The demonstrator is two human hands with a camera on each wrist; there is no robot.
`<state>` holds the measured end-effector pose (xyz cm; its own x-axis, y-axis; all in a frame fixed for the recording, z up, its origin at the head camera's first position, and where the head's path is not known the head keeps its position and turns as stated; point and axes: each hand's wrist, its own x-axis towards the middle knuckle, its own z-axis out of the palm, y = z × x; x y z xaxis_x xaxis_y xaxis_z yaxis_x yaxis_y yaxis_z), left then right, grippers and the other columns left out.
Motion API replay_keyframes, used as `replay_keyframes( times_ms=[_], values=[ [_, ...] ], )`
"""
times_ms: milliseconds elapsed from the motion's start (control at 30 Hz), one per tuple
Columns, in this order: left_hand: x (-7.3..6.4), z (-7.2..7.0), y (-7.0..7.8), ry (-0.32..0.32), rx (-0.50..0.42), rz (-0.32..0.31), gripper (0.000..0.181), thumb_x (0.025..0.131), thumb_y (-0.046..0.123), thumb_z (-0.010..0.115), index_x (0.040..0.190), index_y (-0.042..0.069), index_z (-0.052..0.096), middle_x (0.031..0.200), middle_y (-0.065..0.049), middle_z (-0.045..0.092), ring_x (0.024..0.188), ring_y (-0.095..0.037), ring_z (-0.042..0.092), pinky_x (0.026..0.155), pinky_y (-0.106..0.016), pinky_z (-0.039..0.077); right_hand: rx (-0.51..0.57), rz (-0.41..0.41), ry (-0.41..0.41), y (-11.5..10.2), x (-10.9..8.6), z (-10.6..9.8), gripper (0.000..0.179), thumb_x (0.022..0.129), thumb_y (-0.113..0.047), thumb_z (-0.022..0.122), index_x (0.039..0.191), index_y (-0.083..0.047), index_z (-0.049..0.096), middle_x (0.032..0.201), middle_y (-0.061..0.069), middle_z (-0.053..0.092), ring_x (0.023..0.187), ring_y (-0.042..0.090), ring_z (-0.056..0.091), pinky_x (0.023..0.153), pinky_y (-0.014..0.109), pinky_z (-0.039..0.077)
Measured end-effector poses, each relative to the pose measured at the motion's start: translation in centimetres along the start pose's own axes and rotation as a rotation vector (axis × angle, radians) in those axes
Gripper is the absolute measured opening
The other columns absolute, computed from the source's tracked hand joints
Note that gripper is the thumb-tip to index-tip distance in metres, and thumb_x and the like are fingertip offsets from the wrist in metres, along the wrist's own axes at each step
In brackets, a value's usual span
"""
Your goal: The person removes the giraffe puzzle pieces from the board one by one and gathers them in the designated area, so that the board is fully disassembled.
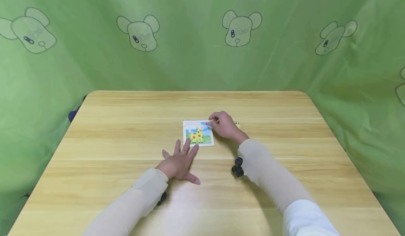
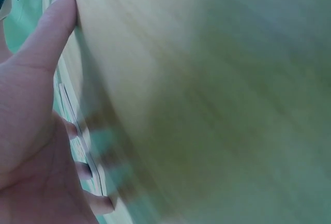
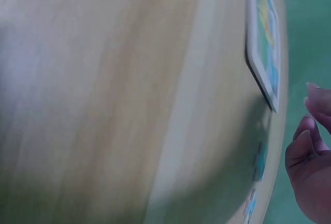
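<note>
A square picture puzzle board (image 1: 198, 145) with a white rim lies on the table, showing a yellow giraffe with red spots (image 1: 196, 136) and a pale strip along the top. My left hand (image 1: 181, 163) is spread flat, its fingertips at the board's lower edge; the left wrist view shows its thumb (image 2: 49, 27) pointing away from the other fingers. Over the board's upper right corner is my right hand (image 1: 224, 125), fingers curled and thumb near the index finger, beside a small red spot (image 1: 206, 124). I cannot tell if it pinches a piece.
Small colourful pieces (image 3: 260, 162) lie on the table right of the board, and a yellow one (image 1: 238, 125) shows beyond the right hand. The wooden table (image 1: 126, 123) is surrounded by a green curtain (image 1: 190, 64) printed with animal heads. Black wrist cameras (image 1: 238, 167) hang at the sleeves.
</note>
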<state>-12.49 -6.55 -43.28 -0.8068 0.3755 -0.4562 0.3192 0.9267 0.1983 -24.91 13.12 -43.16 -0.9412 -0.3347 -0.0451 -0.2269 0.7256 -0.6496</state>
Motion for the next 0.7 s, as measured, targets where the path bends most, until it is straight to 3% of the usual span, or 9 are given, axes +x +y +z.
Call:
replay_keyframes(
  times_ms=[300,533,700],
  values=[
    [-0.2,0.0,0.1,-0.004,0.006,0.005,0.123,0.061,0.077,0.063,0.153,0.024,0.002,0.158,-0.011,-0.011,0.142,-0.045,-0.003,0.091,-0.080,0.019,-0.108,-0.010,-0.103,-0.7,0.6,1.8,0.021,0.090,-0.019,0.064,0.106,-0.006,0.067,0.103,0.009,0.052,0.096,0.022,0.046,0.088,0.037,0.043],
    [-0.1,0.0,0.1,-0.003,0.032,-0.001,0.123,0.061,0.079,0.061,0.153,0.025,0.001,0.158,-0.011,-0.012,0.142,-0.045,-0.002,0.091,-0.079,0.021,-0.175,-0.029,-0.116,-1.0,0.7,2.1,0.021,0.088,-0.016,0.065,0.106,-0.004,0.067,0.106,0.010,0.055,0.104,0.023,0.044,0.096,0.039,0.041],
    [-0.1,-0.1,0.2,-0.006,0.033,-0.003,0.123,0.061,0.079,0.061,0.153,0.025,0.001,0.158,-0.011,-0.012,0.142,-0.045,-0.002,0.091,-0.079,0.021,-0.181,0.016,-0.122,-1.2,0.6,2.2,0.020,0.089,-0.017,0.064,0.106,-0.007,0.066,0.110,0.009,0.050,0.108,0.024,0.041,0.098,0.041,0.037]
  ],
)
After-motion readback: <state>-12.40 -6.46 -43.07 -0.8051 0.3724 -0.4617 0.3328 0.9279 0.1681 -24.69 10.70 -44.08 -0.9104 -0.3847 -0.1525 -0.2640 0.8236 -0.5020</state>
